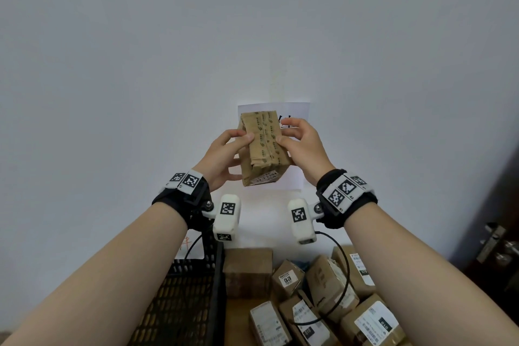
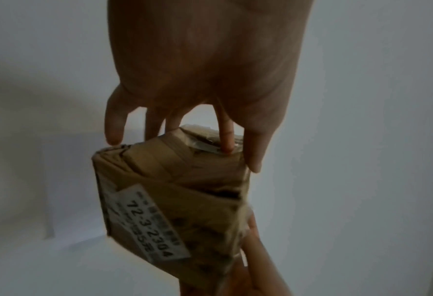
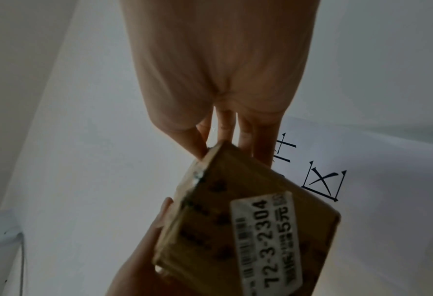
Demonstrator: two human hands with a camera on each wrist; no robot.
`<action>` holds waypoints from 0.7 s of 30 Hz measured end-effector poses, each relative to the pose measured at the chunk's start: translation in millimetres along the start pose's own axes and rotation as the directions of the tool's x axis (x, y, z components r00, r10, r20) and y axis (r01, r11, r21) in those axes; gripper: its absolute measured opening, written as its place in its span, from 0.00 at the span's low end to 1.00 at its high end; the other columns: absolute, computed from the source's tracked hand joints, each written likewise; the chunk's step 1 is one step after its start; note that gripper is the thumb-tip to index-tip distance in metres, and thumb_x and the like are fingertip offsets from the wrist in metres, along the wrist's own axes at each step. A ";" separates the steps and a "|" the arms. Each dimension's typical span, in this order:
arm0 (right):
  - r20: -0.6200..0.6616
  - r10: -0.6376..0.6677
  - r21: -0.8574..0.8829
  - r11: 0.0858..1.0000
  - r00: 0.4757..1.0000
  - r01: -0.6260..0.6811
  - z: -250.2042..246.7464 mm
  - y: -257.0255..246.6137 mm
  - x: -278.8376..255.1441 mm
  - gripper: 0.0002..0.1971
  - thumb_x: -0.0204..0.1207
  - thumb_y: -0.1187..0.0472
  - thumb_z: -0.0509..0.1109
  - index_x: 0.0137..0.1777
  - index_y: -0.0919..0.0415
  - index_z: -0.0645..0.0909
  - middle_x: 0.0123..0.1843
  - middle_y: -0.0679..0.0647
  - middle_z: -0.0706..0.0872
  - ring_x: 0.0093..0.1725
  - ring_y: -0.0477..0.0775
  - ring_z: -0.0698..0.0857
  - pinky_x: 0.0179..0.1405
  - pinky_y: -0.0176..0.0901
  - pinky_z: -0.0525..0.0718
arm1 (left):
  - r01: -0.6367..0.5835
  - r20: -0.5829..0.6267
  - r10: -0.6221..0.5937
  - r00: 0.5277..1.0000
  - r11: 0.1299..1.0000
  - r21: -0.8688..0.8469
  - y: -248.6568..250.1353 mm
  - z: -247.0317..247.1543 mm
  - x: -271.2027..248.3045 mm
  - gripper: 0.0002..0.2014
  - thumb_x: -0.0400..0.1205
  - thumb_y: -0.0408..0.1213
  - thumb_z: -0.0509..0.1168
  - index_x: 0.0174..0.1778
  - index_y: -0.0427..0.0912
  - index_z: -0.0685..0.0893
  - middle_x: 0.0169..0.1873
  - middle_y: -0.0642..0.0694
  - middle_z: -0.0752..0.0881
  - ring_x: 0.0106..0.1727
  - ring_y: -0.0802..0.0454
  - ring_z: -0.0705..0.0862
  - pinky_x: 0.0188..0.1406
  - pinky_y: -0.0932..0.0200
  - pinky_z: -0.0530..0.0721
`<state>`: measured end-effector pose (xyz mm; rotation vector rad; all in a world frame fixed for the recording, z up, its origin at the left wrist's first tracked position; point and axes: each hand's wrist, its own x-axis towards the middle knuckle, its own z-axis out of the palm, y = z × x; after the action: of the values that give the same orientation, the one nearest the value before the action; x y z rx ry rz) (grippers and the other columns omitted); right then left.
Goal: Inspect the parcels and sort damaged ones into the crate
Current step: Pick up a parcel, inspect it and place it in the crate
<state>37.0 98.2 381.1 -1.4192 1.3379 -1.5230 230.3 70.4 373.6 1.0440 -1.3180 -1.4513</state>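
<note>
A small brown cardboard parcel (image 1: 262, 146) wrapped in printed tape is held up in front of the wall, between both hands. My left hand (image 1: 224, 157) grips its left side, thumb on the front face and fingers behind. My right hand (image 1: 302, 146) grips the right side the same way. A white label reading 72-3-2304 is on the lower end of the parcel (image 3: 261, 230). In the left wrist view the parcel (image 2: 175, 200) has a creased, crumpled end. The black mesh crate (image 1: 185, 295) stands at the lower left.
Several more brown parcels (image 1: 317, 298) with white labels lie piled on the wooden surface at the lower right. A white sheet with black characters (image 3: 321, 184) hangs on the wall behind the held parcel. A dark door with a metal handle (image 1: 497, 244) is at the right edge.
</note>
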 end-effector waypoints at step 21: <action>0.283 -0.007 -0.322 0.941 0.959 0.102 14.5 -50.9 -26.9 0.29 0.89 0.33 0.47 0.57 0.46 0.88 0.57 0.45 0.93 0.61 0.46 0.90 0.68 0.49 0.81 | -0.040 -0.251 0.034 0.967 0.999 -0.022 7.1 11.4 -4.0 0.49 0.78 0.38 0.78 0.89 0.57 0.54 0.62 0.46 0.89 0.57 0.50 0.89 0.52 0.45 0.86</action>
<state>65.1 133.3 419.8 -1.8195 1.4340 -1.1081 220.8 76.9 381.7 1.1388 -1.1273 -1.2591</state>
